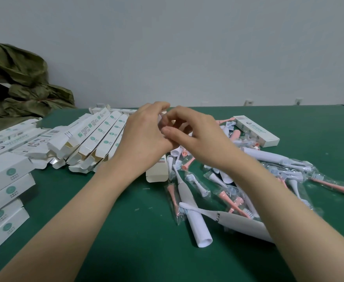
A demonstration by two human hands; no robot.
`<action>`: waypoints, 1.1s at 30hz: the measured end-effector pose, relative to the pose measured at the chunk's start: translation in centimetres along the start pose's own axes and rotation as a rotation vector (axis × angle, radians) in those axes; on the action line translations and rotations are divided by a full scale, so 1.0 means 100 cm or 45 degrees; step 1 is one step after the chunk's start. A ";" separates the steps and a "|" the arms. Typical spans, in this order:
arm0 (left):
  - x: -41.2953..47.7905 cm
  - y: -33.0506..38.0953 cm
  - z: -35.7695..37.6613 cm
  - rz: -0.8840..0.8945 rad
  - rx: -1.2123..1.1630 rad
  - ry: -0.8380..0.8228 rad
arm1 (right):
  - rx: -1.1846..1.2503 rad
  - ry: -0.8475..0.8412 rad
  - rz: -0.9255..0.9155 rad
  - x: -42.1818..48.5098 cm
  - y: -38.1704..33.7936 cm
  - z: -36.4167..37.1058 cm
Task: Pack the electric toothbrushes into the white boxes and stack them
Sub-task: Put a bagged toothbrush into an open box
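Stacked closed boxes [4,192] sit at the near left edge of the green tabletop [126,231], with a crumpled olive cloth [14,82] heaped behind them against the wall. Next comes a slanting row of empty boxes [97,139], their near flaps hanging open. In the middle, the left hand [144,135] curls round the far end of a white box [156,171], whose open near end rests on the tabletop. The right hand [195,137] meets it there, thumb and bent fingers pinching at that same end. I cannot make out which part it pinches. To the right lies a loose pile of toothbrushes [189,208] and bagged brush heads [228,190], white and pink. One lone box [256,128] lies flat beyond them.
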State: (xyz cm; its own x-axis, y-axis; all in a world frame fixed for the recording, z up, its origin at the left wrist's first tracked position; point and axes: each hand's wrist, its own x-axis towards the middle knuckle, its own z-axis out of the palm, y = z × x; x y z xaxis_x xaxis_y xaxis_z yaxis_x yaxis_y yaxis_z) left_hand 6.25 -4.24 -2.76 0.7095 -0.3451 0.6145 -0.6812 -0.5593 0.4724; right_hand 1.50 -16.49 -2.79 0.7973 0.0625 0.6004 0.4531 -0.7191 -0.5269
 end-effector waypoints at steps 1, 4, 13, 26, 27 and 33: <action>0.001 -0.002 0.000 -0.005 0.015 -0.007 | -0.012 -0.097 -0.001 0.001 0.001 -0.005; 0.003 -0.007 -0.002 -0.011 0.066 -0.003 | 0.032 -0.008 0.070 0.002 0.005 -0.016; 0.009 -0.009 -0.019 -0.084 0.007 0.030 | -0.153 -0.081 -0.063 0.000 0.000 -0.002; 0.008 -0.015 -0.019 -0.106 0.115 -0.064 | -0.600 -0.663 0.442 -0.013 0.088 0.029; 0.008 -0.016 -0.020 -0.109 0.117 -0.062 | -0.624 -0.646 0.449 -0.012 0.089 0.028; 0.007 -0.017 -0.016 -0.085 0.115 -0.077 | -0.466 -0.404 0.419 -0.003 0.080 0.003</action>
State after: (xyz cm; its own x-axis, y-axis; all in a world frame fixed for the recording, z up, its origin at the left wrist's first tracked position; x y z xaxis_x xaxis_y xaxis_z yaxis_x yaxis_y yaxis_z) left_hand 7.64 -2.27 -2.11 0.7642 -0.3483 0.5428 -0.6150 -0.6472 0.4505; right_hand 4.96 -22.04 -7.33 0.9787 -0.0415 0.2012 0.0387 -0.9246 -0.3790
